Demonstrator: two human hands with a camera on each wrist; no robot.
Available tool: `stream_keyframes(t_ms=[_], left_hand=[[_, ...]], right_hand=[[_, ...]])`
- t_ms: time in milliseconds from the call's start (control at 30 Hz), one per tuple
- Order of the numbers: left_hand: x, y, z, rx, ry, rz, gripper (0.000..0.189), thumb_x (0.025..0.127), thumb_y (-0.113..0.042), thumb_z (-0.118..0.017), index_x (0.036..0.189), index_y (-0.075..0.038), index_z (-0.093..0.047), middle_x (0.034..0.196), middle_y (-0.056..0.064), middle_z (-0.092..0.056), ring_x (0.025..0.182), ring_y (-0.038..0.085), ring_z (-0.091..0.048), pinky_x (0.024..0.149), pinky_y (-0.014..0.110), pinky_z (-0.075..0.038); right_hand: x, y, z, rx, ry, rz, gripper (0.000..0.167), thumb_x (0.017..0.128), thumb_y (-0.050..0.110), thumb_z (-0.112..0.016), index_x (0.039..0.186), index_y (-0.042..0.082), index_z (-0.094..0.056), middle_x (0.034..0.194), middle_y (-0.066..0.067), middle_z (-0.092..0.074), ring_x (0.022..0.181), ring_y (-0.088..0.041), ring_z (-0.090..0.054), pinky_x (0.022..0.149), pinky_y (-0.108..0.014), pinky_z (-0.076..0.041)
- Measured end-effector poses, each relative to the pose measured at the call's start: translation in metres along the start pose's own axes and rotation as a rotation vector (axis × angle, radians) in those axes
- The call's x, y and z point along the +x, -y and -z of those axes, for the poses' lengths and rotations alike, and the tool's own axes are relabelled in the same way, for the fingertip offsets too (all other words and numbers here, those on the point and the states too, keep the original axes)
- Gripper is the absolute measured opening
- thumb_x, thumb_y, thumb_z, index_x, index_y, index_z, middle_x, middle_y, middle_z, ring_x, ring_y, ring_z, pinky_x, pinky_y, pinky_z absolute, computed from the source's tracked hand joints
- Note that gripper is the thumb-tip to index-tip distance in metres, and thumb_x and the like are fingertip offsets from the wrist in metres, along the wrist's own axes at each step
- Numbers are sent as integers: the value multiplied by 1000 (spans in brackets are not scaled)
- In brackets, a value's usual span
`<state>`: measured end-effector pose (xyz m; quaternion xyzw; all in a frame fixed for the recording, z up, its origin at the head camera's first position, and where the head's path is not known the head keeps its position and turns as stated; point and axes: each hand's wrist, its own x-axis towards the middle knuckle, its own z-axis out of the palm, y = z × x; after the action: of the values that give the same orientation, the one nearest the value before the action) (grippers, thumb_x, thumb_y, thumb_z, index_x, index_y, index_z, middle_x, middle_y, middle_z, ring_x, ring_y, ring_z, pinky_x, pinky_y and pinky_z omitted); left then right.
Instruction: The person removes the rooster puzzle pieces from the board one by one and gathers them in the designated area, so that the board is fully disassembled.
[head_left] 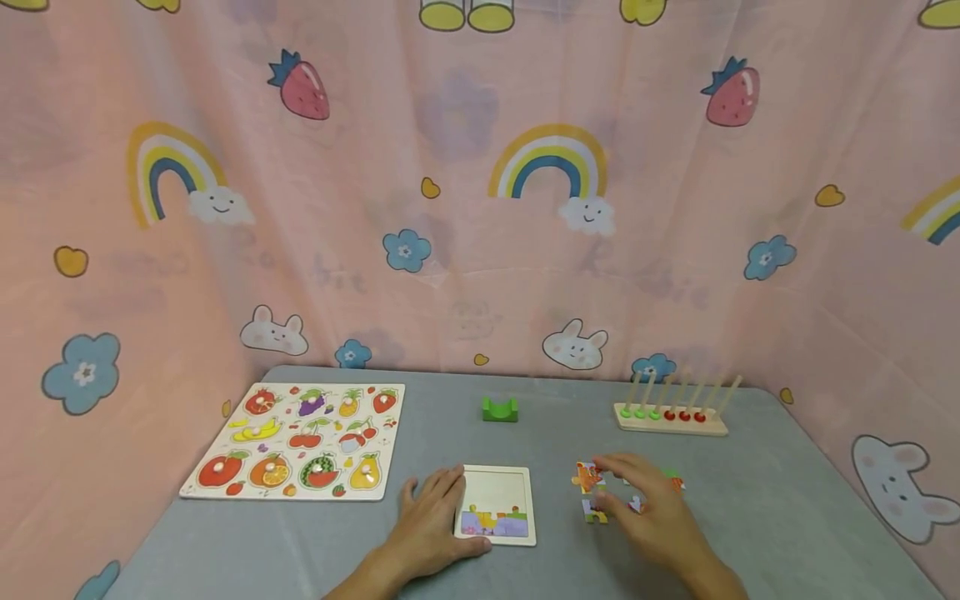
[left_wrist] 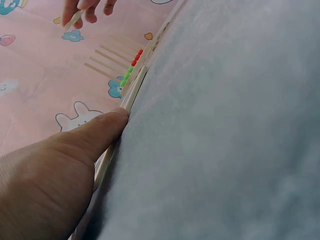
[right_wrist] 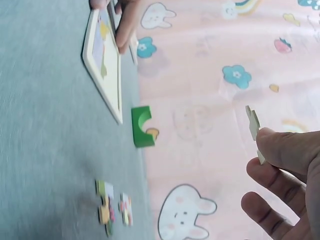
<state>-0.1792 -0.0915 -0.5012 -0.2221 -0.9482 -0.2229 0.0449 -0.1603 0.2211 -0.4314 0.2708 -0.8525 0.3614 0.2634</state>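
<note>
A square wooden puzzle tray (head_left: pixel 495 477) lies on the table, joined jigsaw pieces (head_left: pixel 493 523) filling its near part. My left hand (head_left: pixel 429 525) rests at its left side, fingers fairly straight along that edge and thumb (left_wrist: pixel 102 131) pressing the near edge. To the right of the tray, my right hand (head_left: pixel 663 521) pinches an orange-patterned jigsaw piece (head_left: pixel 589 477) between thumb and finger, raised off the table. The right wrist view has this piece (right_wrist: pixel 253 122) nearly edge-on. Loose jigsaw pieces (right_wrist: pixel 104 212) lie under and around the right hand, partly hidden by it in the head view.
A fruit peg puzzle board (head_left: pixel 296 442) lies at the left. Behind the tray stands a green block (head_left: pixel 499 410) with a curved notch. A wooden peg stand (head_left: pixel 671 421) with green and red beads sits at the back right. Pink printed cloth (head_left: pixel 480 275) hangs behind.
</note>
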Motion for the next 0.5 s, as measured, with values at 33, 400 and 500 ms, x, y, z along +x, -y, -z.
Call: stream_keyframes(t_ms=[33, 400, 500], left_hand=[[0, 0, 0, -3, 2, 1, 103, 73, -70, -67, 143, 2, -43, 145, 11, -43, 131, 29, -35, 99, 65, -13], [2, -1, 0, 5, 28, 22, 104, 73, -71, -66, 144, 1, -42, 147, 9, -41, 133, 28, -34, 100, 65, -11], [1, -1, 0, 8, 27, 23, 103, 73, -70, -67, 144, 1, -42, 147, 9, -40, 133, 28, -33, 100, 65, -11]], right_hand=[[-2, -2, 3, -3, -8, -4, 47, 72, -1, -82, 116, 10, -69, 109, 4, -64, 100, -12, -57, 86, -14, -38], [-19, -26, 29, -65, -54, -21, 51, 67, -7, -82, 115, 5, -69, 107, -1, -65, 99, -6, -55, 85, -10, -37], [-24, -32, 35, -88, -56, -38, 50, 69, -5, -82, 116, 6, -69, 106, -1, -65, 99, -4, -54, 86, -10, -35]])
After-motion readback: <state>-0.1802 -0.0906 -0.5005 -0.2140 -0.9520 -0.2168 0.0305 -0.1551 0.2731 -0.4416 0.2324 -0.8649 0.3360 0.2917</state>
